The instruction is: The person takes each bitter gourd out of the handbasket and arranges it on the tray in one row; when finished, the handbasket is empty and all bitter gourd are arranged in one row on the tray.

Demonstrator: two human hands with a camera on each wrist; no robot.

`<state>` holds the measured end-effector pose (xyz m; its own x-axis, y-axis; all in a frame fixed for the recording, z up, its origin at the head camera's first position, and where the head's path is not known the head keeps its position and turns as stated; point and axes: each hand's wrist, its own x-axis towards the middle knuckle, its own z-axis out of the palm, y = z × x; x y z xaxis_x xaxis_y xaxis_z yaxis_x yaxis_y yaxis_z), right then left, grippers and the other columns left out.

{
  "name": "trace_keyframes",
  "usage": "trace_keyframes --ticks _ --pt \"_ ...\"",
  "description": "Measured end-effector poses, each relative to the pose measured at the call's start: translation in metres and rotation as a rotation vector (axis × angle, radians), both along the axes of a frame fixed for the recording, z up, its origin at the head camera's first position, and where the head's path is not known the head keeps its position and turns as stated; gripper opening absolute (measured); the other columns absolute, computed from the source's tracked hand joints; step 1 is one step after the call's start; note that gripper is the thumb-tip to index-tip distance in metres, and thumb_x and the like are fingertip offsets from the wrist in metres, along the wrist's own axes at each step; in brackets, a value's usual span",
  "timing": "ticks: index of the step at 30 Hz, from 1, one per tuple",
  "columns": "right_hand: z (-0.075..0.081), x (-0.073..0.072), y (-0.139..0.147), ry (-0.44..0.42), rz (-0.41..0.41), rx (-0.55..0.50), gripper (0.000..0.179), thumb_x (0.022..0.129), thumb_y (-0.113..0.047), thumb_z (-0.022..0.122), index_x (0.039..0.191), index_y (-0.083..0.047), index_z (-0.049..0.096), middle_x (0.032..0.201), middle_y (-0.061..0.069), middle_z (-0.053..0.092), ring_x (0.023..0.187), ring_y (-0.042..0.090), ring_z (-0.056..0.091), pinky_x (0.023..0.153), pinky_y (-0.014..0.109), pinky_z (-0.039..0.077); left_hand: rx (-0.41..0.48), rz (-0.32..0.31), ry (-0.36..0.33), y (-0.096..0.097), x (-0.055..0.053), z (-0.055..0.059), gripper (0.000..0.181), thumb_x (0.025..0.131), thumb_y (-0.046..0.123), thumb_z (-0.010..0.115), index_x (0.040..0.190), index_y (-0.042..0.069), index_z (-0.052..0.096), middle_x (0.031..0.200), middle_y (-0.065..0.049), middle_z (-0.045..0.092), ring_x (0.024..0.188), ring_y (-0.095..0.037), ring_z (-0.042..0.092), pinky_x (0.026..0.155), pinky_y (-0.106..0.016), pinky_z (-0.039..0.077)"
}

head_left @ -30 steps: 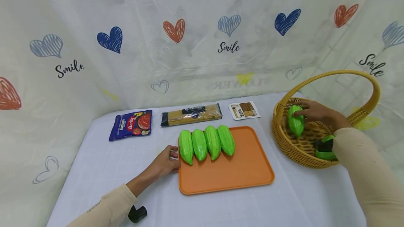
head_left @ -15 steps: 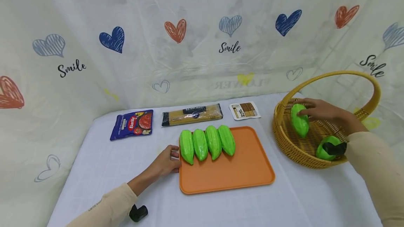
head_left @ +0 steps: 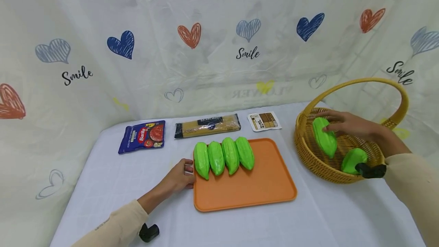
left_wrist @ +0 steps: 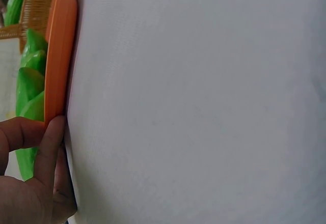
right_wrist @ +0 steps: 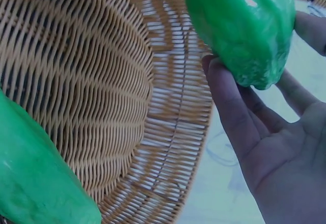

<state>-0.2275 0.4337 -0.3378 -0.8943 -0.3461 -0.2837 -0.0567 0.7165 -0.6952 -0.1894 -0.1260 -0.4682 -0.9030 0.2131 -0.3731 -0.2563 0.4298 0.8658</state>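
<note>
My right hand (head_left: 356, 125) grips the upper end of a green ridged gourd (head_left: 324, 137), thumb on one side and fingers on the other. The gourd slants inside the wicker basket (head_left: 306, 159) at the right. A second gourd (head_left: 354, 161) lies at the basket's near side, showing at lower left in the right wrist view. My left hand (head_left: 178, 176) pinches the left rim of an orange tray (head_left: 245, 190); the left wrist view shows finger and thumb (left_wrist: 51, 142) on either side of that rim. Several like gourds (head_left: 216, 158) lie side by side along the tray's far left part.
Behind the tray lie a blue Barilla pouch (head_left: 142, 136), a pack of spaghetti (head_left: 207, 125) and a small white packet (head_left: 265, 121). The basket's tall handle (head_left: 363, 80) arches over the right forearm. A patterned white curtain (head_left: 212, 71) hangs behind the table.
The gourd in my right hand has tilted, its lower end swinging right and nearer. The right wrist has moved right, uncovering more of the other gourd. My left hand stays at the tray.
</note>
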Motion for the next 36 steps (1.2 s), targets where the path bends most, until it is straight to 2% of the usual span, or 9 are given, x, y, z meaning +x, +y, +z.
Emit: trace_keyframes --ticks 2,6,8,10,15,22,24,30,36 --pt "0.002 0.003 -0.002 0.012 0.014 -0.002 0.061 0.103 -0.03 0.054 0.156 -0.01 0.03 0.162 0.029 0.015 0.143 0.051 0.024 0.093 0.053 0.056 0.001 0.004 0.001 0.0 -0.001 0.0 0.066 0.08 0.0 0.068 0.141 0.0 0.043 0.12 -0.016 0.054 0.098 -0.022 0.063 0.073 -0.033 0.063" --pt "0.006 0.011 -0.007 0.036 0.044 -0.004 0.058 0.103 -0.028 0.054 0.156 -0.015 0.034 0.161 0.024 0.021 0.131 0.011 0.046 0.087 0.037 0.058 -0.001 0.008 0.002 -0.001 -0.001 -0.001 0.066 0.081 0.0 0.068 0.141 0.0 0.043 0.119 -0.016 0.054 0.097 -0.023 0.063 0.073 -0.033 0.063" --pt "0.007 0.017 -0.01 0.041 0.066 -0.013 0.057 0.103 -0.025 0.053 0.156 -0.016 0.034 0.161 0.021 0.023 0.12 -0.008 0.046 0.083 0.03 0.057 -0.005 0.006 -0.002 -0.001 -0.001 -0.001 0.066 0.081 0.0 0.068 0.141 0.0 0.043 0.119 -0.016 0.054 0.097 -0.022 0.063 0.073 -0.033 0.063" --pt "0.008 0.023 -0.011 0.041 0.086 -0.029 0.056 0.103 -0.022 0.053 0.155 -0.017 0.035 0.161 0.018 0.024 0.116 -0.015 0.043 0.081 0.028 0.056 -0.006 0.0 -0.005 -0.001 0.0 -0.002 0.065 0.081 0.0 0.068 0.141 -0.001 0.043 0.119 -0.016 0.054 0.096 -0.022 0.063 0.073 -0.033 0.063" --pt "0.011 0.035 -0.017 0.043 0.122 -0.078 0.054 0.102 -0.017 0.052 0.154 -0.018 0.037 0.156 0.0 0.032 0.119 -0.011 0.044 0.08 0.029 0.056 0.003 -0.004 -0.002 -0.001 0.002 -0.003 0.065 0.082 0.0 0.068 0.141 -0.001 0.042 0.118 -0.017 0.054 0.095 -0.022 0.063 0.073 -0.033 0.063" --pt "0.018 0.041 -0.035 -0.017 0.176 -0.1 0.054 0.101 -0.016 0.054 0.154 -0.017 0.039 0.15 -0.023 0.035 0.124 -0.02 0.038 0.087 0.029 0.057 -0.003 0.001 0.005 0.0 0.001 0.0 0.064 0.082 0.0 0.068 0.141 -0.001 0.043 0.119 -0.016 0.054 0.1 -0.023 0.063 0.072 -0.033 0.063" --pt "0.018 0.042 -0.041 0.001 0.201 -0.112 0.054 0.1 -0.014 0.054 0.153 -0.016 0.041 0.151 -0.02 0.037 0.125 -0.018 0.039 0.085 0.03 0.057 -0.006 0.003 0.005 0.0 0.001 0.0 0.064 0.082 0.0 0.068 0.141 -0.001 0.043 0.119 -0.016 0.054 0.1 -0.023 0.063 0.072 -0.033 0.063" --pt "0.015 0.044 -0.061 0.025 0.242 -0.135 0.052 0.099 -0.013 0.057 0.149 -0.021 0.046 0.154 0.006 0.042 0.128 -0.01 0.043 0.089 0.029 0.056 -0.012 -0.002 -0.002 -0.001 0.0 -0.002 0.064 0.082 0.001 0.069 0.141 0.0 0.043 0.12 -0.016 0.054 0.101 -0.022 0.064 0.073 -0.033 0.063" --pt "0.011 0.045 -0.078 0.042 0.249 -0.13 0.053 0.098 -0.016 0.06 0.149 -0.023 0.047 0.153 0.009 0.042 0.128 -0.006 0.046 0.091 0.028 0.056 -0.007 0.0 -0.007 0.0 0.0 -0.002 0.065 0.082 0.001 0.069 0.141 0.0 0.043 0.12 -0.016 0.054 0.101 -0.023 0.064 0.073 -0.034 0.063"
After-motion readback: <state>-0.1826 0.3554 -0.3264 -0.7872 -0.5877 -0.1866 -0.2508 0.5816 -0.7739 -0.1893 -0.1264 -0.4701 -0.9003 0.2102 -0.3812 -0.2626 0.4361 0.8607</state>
